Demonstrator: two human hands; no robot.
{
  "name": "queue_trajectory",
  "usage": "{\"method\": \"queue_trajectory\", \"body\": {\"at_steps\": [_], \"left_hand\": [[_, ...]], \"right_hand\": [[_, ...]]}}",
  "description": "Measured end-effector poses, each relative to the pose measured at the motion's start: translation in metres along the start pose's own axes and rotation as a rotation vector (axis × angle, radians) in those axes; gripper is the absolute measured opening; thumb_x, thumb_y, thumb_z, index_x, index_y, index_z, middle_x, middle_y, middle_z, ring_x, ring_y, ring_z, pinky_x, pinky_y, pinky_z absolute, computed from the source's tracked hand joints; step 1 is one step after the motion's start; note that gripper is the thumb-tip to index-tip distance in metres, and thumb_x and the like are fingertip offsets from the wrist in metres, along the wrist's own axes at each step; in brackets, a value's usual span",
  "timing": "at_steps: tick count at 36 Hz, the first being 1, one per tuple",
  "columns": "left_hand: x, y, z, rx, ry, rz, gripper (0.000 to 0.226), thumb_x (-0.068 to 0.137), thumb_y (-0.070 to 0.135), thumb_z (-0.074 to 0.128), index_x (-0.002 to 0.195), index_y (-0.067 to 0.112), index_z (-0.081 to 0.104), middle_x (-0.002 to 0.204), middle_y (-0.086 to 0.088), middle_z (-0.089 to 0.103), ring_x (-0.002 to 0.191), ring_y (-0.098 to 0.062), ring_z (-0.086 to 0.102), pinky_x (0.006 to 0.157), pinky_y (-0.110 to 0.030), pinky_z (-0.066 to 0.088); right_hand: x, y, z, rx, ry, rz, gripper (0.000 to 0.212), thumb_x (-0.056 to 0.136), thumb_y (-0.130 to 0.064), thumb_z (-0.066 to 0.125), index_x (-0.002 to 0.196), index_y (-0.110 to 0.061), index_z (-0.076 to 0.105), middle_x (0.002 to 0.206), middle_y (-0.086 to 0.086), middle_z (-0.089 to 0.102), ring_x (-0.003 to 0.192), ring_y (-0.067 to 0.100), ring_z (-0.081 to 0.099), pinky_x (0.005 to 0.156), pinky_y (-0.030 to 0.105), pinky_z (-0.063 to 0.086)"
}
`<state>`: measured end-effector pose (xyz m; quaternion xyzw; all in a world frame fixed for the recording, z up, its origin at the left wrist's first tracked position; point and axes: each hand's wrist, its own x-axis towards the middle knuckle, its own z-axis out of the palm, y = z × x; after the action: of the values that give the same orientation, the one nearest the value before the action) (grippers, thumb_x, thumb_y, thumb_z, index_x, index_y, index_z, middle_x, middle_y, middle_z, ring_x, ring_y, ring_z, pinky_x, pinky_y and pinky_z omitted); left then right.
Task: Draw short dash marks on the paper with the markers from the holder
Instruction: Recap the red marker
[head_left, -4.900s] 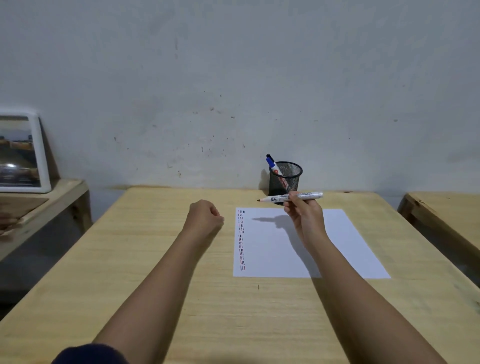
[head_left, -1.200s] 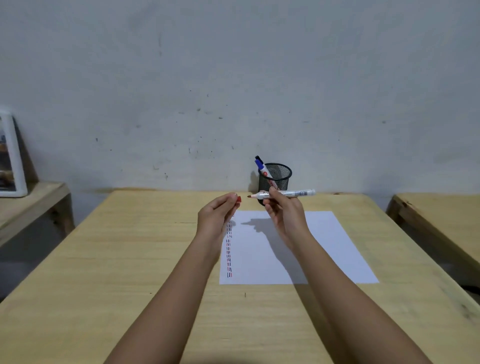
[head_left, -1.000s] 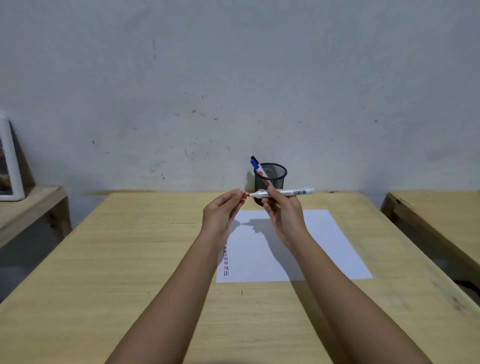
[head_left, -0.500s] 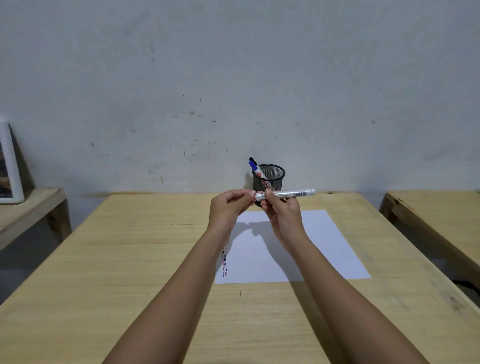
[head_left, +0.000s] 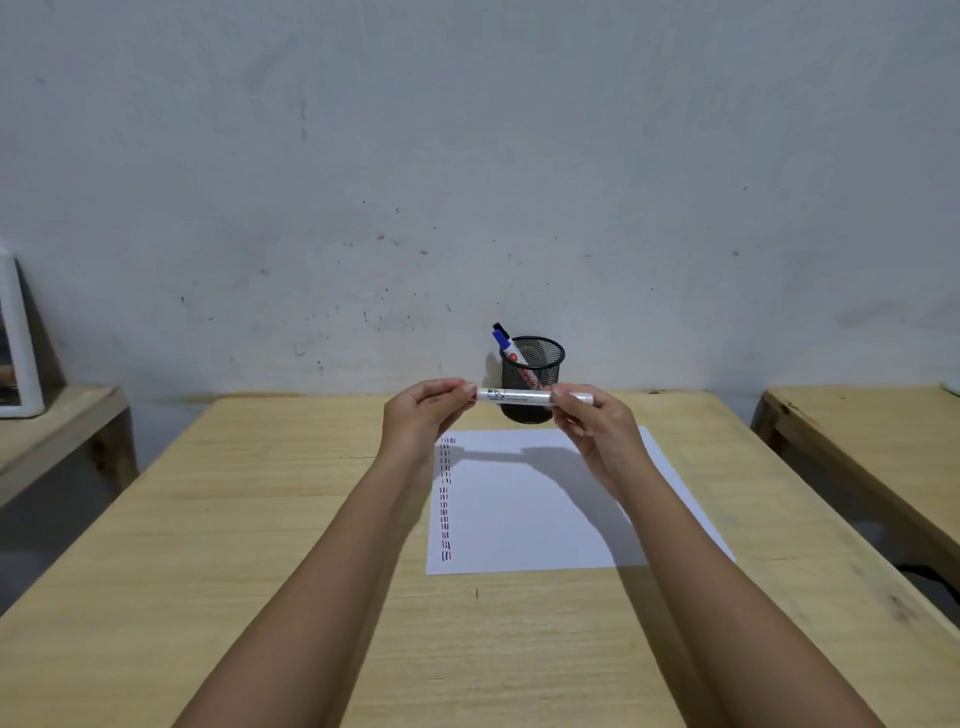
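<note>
Both hands hold a white marker (head_left: 514, 396) level in the air above the far edge of the paper (head_left: 540, 519). My left hand (head_left: 423, 413) pinches its left end, hiding the tip and cap there. My right hand (head_left: 597, 423) grips the right part of the barrel. Two columns of short red and blue dashes run down the sheet's left margin. Behind the marker stands a black mesh holder (head_left: 532, 376) with a blue-capped marker (head_left: 506, 343) leaning out to the left.
The paper lies on a light wooden table (head_left: 260, 545) against a grey wall. A lower wooden bench (head_left: 57, 431) with a white-framed picture (head_left: 18, 338) is at the left. Another wooden table (head_left: 872, 431) stands at the right.
My left hand rose from a loose fist on the table, met the marker's red tip and closed over that end. My right hand kept the marker level.
</note>
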<state>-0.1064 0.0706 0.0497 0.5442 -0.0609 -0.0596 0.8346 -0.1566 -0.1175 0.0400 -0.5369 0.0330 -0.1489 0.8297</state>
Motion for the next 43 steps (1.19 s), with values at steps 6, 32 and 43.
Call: {"method": "queue_trajectory", "body": {"at_steps": [6,32,43], "left_hand": [[0.010,0.018,0.003,0.110,-0.023,0.074,0.020,0.074,0.000,0.072,0.094,0.003,0.068,0.071,-0.001,0.074,0.067,-0.009,0.070,0.069,-0.013,0.055],[0.076,-0.032,0.039,0.836,-0.188,0.174,0.045,0.080,0.020,0.070,0.120,0.006,0.055,0.106,0.004,0.054,0.100,-0.011,0.050,0.077,-0.019,0.040],[0.113,-0.075,0.050,0.762,-0.159,0.198,0.062,0.063,0.026,0.083,0.114,0.021,0.048,0.110,0.005,0.054,0.101,-0.005,0.054,0.073,-0.008,0.043]], "right_hand": [[-0.003,-0.010,-0.001,-0.600,-0.227,-0.034,0.016,0.077,0.003,0.070,0.080,-0.012,0.066,0.072,0.004,0.067,0.064,0.016,0.062,0.056,0.017,0.048],[0.095,-0.057,0.008,-0.800,0.078,-0.433,0.021,0.082,-0.011,0.064,0.098,-0.019,0.055,0.088,0.005,0.062,0.071,0.015,0.060,0.053,0.005,0.045],[0.155,-0.026,0.004,-1.128,-0.044,-0.348,0.014,0.089,-0.016,0.059,0.101,-0.008,0.062,0.097,0.005,0.061,0.086,0.022,0.063,0.074,0.028,0.050]]}}
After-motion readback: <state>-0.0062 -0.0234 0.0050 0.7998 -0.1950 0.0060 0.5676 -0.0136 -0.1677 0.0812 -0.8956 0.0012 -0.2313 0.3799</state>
